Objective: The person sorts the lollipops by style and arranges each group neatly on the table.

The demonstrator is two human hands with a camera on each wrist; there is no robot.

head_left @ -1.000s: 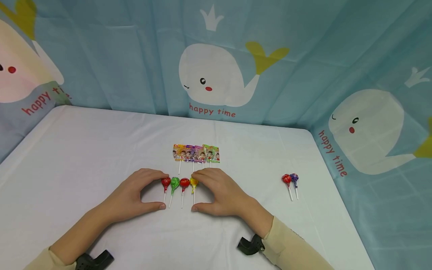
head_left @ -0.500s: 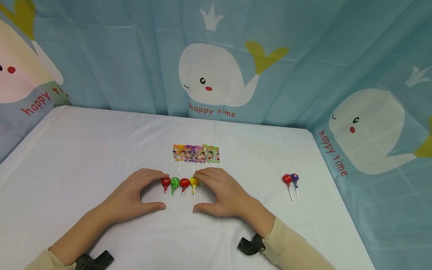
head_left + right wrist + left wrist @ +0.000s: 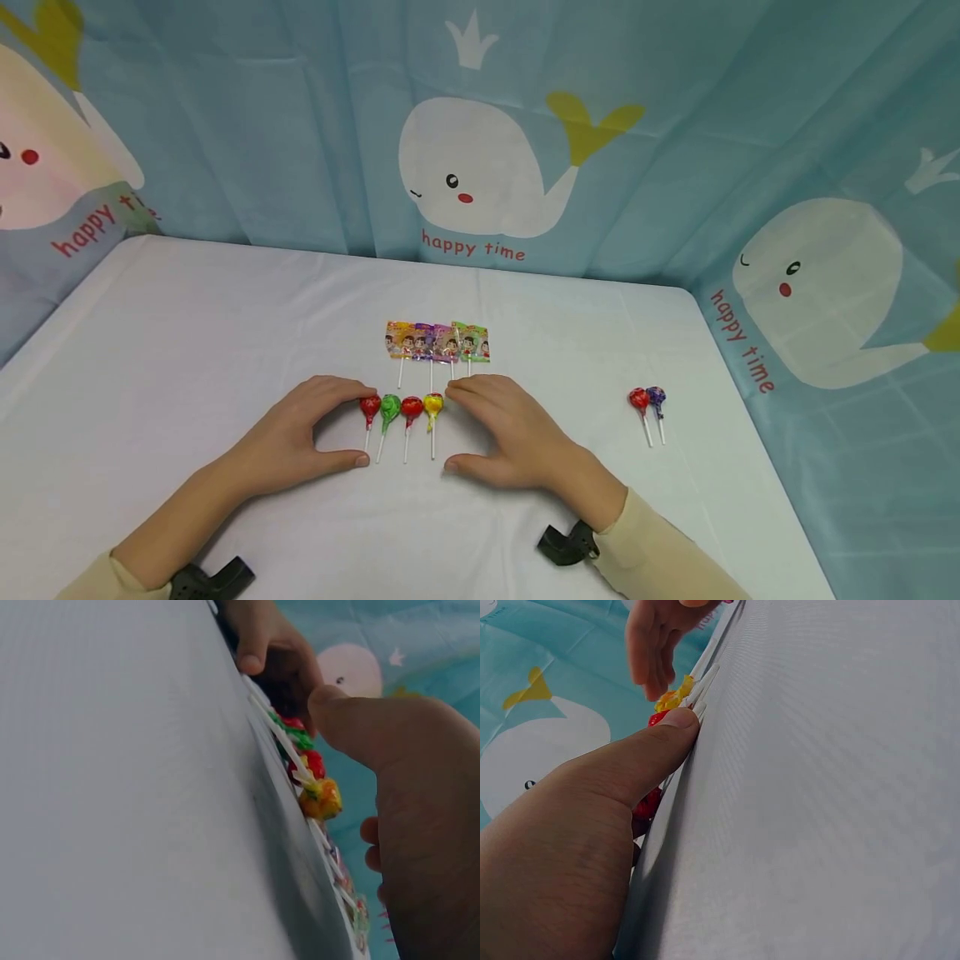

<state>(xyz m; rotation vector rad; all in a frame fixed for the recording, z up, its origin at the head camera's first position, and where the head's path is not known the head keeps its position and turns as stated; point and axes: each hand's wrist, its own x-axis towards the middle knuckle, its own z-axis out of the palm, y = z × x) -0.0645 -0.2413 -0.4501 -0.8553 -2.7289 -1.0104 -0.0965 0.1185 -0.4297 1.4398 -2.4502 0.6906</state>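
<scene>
Hands (image 3: 300, 433) (image 3: 510, 433) flanking lollipop row (image 3: 400, 408), grips released; wrist views partly hidden by thumbs.

A white table (image 3: 187, 333) fills the lower view, its cloth lightly creased. Behind it and along the right side hangs a pale blue curtain (image 3: 300, 125) printed with white whales (image 3: 480, 167) (each captioned "happy time" in red). Lighting is even and soft.
</scene>
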